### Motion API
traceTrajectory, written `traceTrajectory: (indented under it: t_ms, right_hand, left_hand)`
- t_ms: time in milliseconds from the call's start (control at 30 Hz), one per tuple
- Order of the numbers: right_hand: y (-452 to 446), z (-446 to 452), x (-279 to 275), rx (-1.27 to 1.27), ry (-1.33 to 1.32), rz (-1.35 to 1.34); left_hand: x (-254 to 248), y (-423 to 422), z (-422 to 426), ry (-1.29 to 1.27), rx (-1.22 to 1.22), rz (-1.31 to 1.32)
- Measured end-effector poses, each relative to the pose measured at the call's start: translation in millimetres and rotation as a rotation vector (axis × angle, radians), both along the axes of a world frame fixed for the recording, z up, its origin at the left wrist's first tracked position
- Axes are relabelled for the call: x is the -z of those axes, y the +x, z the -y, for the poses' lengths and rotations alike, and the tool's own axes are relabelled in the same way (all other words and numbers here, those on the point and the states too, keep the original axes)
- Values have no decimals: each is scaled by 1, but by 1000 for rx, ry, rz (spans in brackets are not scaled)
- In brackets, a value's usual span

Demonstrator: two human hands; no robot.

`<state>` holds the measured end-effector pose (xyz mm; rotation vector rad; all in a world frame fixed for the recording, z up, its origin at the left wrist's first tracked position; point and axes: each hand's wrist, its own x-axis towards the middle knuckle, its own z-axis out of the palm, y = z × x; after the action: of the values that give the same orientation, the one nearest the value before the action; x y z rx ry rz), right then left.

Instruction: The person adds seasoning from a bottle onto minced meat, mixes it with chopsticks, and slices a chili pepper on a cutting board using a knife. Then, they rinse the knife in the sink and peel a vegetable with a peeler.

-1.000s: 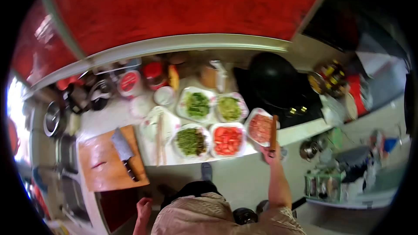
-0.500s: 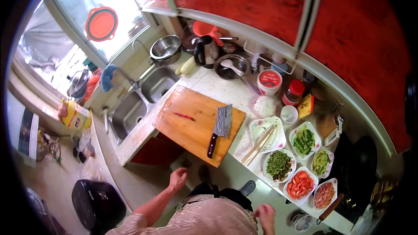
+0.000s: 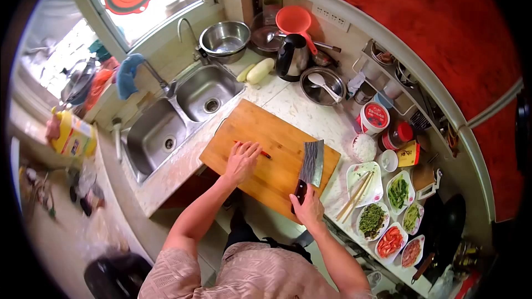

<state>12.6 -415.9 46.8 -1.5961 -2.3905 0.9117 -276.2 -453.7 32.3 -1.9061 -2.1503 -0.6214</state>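
Note:
A wooden cutting board (image 3: pixel 277 127) lies at the counter's corner, its front edge jutting over the floor. On it is a thin red chili pepper (image 3: pixel 265 154), partly covered by my left hand (image 3: pixel 243 163), whose fingers reach loosely over it, slightly spread. Whether the fingertips press on the pepper is hard to see. Near the board's right side lies a cleaver (image 3: pixel 313 160) with a dark handle and a grey patterned blade. My right hand (image 3: pixel 309 207) has its thumb and fingers around the handle's lower end, while the blade rests flat on the wood.
A double sink (image 3: pixel 155 130) is at the left. Behind the board stand a kettle (image 3: pixel 292 58) and a steel bowl (image 3: pixel 323 84) with a white spoon. To the right are chopsticks (image 3: pixel 354 196) on a dish, chopped greens (image 3: pixel 372 221) and cut red pieces (image 3: pixel 389 242) in dishes.
Both hands have come up from beside my body onto the board, the left to the chili pepper and the right to the cleaver's handle. The view has shifted closer.

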Motion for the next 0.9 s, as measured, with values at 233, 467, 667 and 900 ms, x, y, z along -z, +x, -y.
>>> traceTrajectory:
  t_ms: [233,467,667,900]
  right_hand:
    - [-46,-5,11,338,-31,128]
    - [-37,-21,-19,561,33,-5]
    - [-6,-33,28,430,37,-46]
    - [-19,-25,33,420,-56,-84]
  left_hand:
    - [14,-43,-19,-271,-95,579]
    - [47,99,-50,-57,52,707]
    - [27,98,-51,-228,172,583]
    - [48,14,-62,-330,152,243]
